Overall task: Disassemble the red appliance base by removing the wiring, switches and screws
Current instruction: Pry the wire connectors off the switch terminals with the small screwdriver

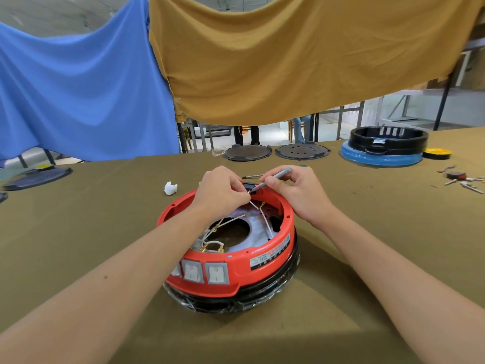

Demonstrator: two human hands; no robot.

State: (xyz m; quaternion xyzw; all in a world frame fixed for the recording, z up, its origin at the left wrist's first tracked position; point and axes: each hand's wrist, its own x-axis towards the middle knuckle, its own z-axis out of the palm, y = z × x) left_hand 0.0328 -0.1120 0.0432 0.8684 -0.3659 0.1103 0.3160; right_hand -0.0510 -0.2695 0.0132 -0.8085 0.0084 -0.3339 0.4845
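While pinching a small black switch at the far rim of the red appliance base, left hand steadies; right hand grips a slim grey tool, tip against it. Probably light, rigid plastic; thin white wires just below, easily torn. Best held by the switch body, not the leads.

A blue cloth and a tan cloth hang behind the table; two dark discs lie at its far edge.

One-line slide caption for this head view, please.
Both hands work at the red appliance base's far rim: left hand pinching a white wire, right hand holding a grey tool.
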